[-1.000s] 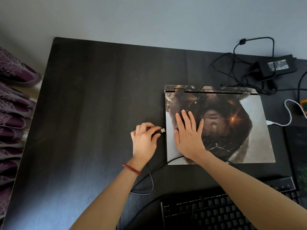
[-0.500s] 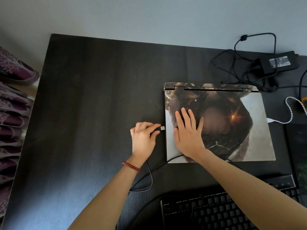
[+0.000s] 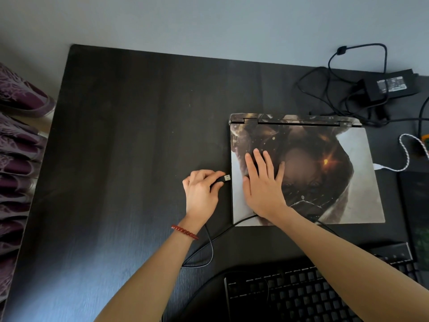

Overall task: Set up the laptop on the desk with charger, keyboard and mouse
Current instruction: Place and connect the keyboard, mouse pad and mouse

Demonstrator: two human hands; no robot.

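A closed laptop [image 3: 348, 182] with a printed picture on its lid lies on the dark desk [image 3: 127, 147]. My right hand [image 3: 262, 184] rests flat on the lid's left part, fingers spread. My left hand [image 3: 202, 191] pinches a black USB plug [image 3: 225, 178], its metal tip pointing at the laptop's left edge, a small gap away. The plug's black cable [image 3: 210, 249] loops back toward me. A black keyboard [image 3: 301, 291] lies at the desk's near edge. The black charger brick [image 3: 392, 86] with tangled cables sits at the back right.
A white braided cable [image 3: 404, 154] runs to the laptop's right side. A dark pad [image 3: 417, 205] lies at the right edge. Purple patterned fabric [image 3: 16, 159] hangs beside the desk's left edge. The grey wall [image 3: 209, 22] runs behind the desk.
The left hand has kept the USB plug close to the laptop's left edge, barely shifting. The right hand stays pressed on the lid. The view has drifted slightly.
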